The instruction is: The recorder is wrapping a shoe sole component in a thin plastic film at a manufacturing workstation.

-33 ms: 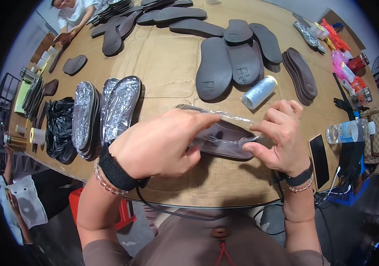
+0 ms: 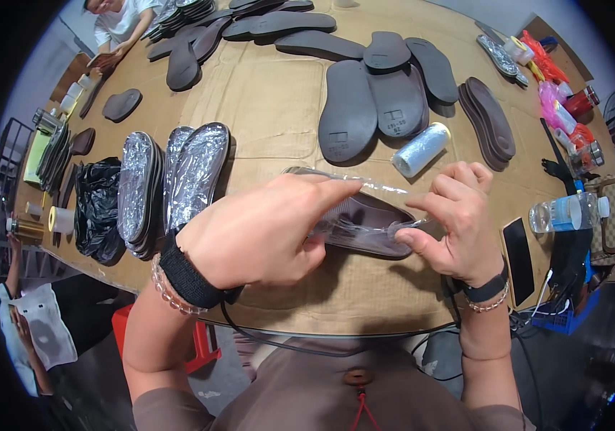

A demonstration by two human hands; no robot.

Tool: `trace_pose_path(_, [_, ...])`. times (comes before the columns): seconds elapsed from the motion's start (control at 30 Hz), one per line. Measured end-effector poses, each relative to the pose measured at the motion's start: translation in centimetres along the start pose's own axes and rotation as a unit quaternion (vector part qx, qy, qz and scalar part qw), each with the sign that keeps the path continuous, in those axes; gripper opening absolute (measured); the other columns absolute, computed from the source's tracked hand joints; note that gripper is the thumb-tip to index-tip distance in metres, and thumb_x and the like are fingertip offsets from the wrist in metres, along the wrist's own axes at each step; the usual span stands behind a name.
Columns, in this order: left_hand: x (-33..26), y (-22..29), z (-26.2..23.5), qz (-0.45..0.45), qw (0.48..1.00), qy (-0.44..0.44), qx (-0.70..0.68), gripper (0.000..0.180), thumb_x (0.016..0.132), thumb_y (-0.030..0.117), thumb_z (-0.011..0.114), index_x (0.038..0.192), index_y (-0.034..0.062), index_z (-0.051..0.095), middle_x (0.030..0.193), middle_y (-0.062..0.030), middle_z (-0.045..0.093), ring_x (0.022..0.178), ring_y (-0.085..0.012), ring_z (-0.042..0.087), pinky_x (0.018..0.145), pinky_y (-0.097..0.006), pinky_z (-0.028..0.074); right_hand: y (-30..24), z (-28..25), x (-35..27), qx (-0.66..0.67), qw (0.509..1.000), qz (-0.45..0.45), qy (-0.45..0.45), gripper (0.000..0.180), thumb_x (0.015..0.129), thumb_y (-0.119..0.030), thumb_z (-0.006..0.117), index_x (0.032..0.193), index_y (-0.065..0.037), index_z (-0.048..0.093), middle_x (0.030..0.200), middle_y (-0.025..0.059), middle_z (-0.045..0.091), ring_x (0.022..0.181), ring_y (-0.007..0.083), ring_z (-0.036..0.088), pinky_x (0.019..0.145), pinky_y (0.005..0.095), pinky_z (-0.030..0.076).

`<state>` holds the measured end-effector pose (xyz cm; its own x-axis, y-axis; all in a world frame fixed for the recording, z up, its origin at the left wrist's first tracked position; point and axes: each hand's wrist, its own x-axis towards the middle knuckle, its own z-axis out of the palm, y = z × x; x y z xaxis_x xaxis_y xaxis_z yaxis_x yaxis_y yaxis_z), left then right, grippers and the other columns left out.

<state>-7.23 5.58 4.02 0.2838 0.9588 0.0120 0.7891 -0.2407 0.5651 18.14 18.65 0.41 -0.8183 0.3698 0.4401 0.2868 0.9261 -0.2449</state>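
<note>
A dark brown shoe sole (image 2: 372,226) lies on the cardboard-covered table in front of me, with clear plastic film (image 2: 383,189) partly over it. Over its left end reaches my left hand (image 2: 268,230), index finger stretched along the film and thumb bent below, apparently gripping the film; its other fingertips are hidden. At the sole's right end, my right hand (image 2: 455,226) pinches the film between thumb and index finger, the other fingers curled up. Just beyond stands a roll of clear film (image 2: 421,151), lying on its side.
Film-wrapped soles (image 2: 200,172) and a black plastic bag (image 2: 98,208) lie at left. Bare soles (image 2: 348,111) spread across the far side. On the right are a phone (image 2: 518,260) and a water bottle (image 2: 566,213). A co-worker (image 2: 122,25) sits at the far left.
</note>
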Motion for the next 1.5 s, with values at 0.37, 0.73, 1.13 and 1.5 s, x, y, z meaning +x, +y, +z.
trace_pose_path(0.37, [-0.3, 2.2, -0.9, -0.038, 0.995, -0.042, 0.086, 0.058, 0.083, -0.001, 0.069, 0.139, 0.0022, 0.06, 0.119, -0.0174, 0.068, 0.103, -0.0379, 0.069, 0.088, -0.044, 0.057, -0.3, 0.0, 0.0, 0.025, 0.999, 0.026, -0.022, 0.024, 0.073, -0.033, 0.089, 0.077, -0.011, 0.078, 0.078, 0.0037, 0.053, 0.091, 0.0245, 0.055, 0.095, 0.0435, 0.034])
trace_pose_path(0.73, [0.7, 1.6, -0.5, 0.0, 0.948, 0.054, 0.314, 0.037, 0.074, 0.012, 0.077, 0.111, 0.0075, 0.074, 0.138, -0.0168, 0.059, 0.14, -0.0353, 0.048, 0.108, -0.045, 0.045, -0.5, 0.1, 0.0, 0.015, 1.0, 0.017, -0.015, 0.021, 0.077, -0.028, 0.086, 0.073, -0.011, 0.076, 0.079, 0.0042, 0.054, 0.091, 0.0246, 0.055, 0.095, 0.0433, 0.034])
trace_pose_path(1.13, [-1.7, 0.9, -3.1, -0.103, 0.973, -0.033, 0.203, 0.034, 0.076, 0.033, 0.087, 0.095, 0.0058, 0.077, 0.103, -0.013, 0.073, 0.102, -0.0343, 0.069, 0.091, -0.041, 0.052, 0.8, -0.1, -0.2, 0.025, 0.999, 0.017, 0.043, 0.012, 0.076, -0.015, 0.083, 0.074, -0.009, 0.073, 0.091, 0.0048, 0.062, 0.102, 0.0272, 0.057, 0.101, 0.0456, 0.033])
trace_pose_path(1.5, [-2.4, -0.1, 0.3, -0.137, 0.961, 0.099, 0.22, 0.049, 0.081, 0.051, 0.084, 0.068, 0.0046, 0.076, 0.086, -0.0113, 0.076, 0.082, -0.0322, 0.073, 0.074, -0.041, 0.057, 1.1, 1.1, 0.0, 0.061, 0.995, 0.0, 0.084, 0.017, 0.075, -0.013, 0.082, 0.074, -0.006, 0.067, 0.108, 0.0076, 0.067, 0.115, 0.0315, 0.057, 0.101, 0.0464, 0.038])
